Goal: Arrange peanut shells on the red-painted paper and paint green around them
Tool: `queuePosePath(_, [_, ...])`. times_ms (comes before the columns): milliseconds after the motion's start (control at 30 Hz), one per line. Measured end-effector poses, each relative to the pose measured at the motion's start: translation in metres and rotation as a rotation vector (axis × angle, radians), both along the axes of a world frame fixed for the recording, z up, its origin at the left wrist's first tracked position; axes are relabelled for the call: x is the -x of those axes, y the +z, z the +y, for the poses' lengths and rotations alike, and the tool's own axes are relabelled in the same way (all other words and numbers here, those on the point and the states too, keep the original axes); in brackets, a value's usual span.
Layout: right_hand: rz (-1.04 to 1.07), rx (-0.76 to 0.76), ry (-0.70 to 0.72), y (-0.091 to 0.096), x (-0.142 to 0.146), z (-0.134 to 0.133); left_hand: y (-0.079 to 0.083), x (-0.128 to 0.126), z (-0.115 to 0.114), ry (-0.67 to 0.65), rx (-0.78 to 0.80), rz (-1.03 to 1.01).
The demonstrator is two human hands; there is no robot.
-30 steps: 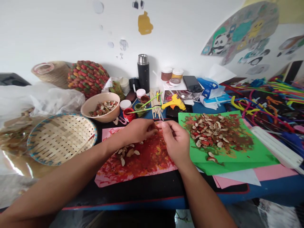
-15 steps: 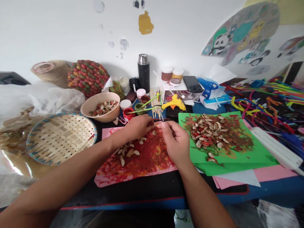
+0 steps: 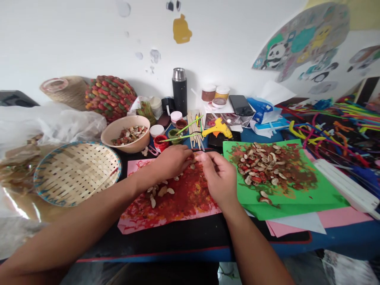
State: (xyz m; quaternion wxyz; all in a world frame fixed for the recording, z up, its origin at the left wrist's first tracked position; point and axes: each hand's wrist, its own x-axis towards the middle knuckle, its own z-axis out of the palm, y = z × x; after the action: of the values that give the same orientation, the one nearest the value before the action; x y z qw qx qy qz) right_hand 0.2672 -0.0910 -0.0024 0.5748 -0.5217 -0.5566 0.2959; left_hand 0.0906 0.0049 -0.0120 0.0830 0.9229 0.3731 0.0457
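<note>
My left hand (image 3: 175, 161) is closed, its fingers curled down over the far part of a pink sheet (image 3: 139, 221) smeared with red and orange paint. Beside it on the right, my right hand (image 3: 221, 176) pinches a small pale piece that looks like a peanut shell, between thumb and forefinger; the fingers mostly cover it. Both sets of fingertips are close together. What the left fingers hold is hidden. Several loose peanut shells (image 3: 162, 191) lie on the painted sheet under my left wrist.
A green sheet (image 3: 249, 209) with a heap of painted shells is at the right. On the left stand a woven basket (image 3: 77, 174) and a bowl (image 3: 127, 148) of shells. Behind my hands are a red paint jar (image 3: 161, 143), sticks (image 3: 194, 130), a yellow glue gun (image 3: 219, 128) and a black flask (image 3: 179, 93).
My left fingers have curled slightly more and shifted a little. The right hand stays in almost the same pinch. Everything else on the table is unchanged.
</note>
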Motion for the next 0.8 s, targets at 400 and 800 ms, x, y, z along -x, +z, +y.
queuePosePath(400, [0.02,0.0,0.017,-0.001,-0.001,-0.003,0.011,-0.018,0.002,0.12,0.116,0.016])
queuePosePath(800, [0.002,0.001,0.018,0.0,-0.001,-0.002,0.011,-0.012,0.01,0.1,0.195,-0.142])
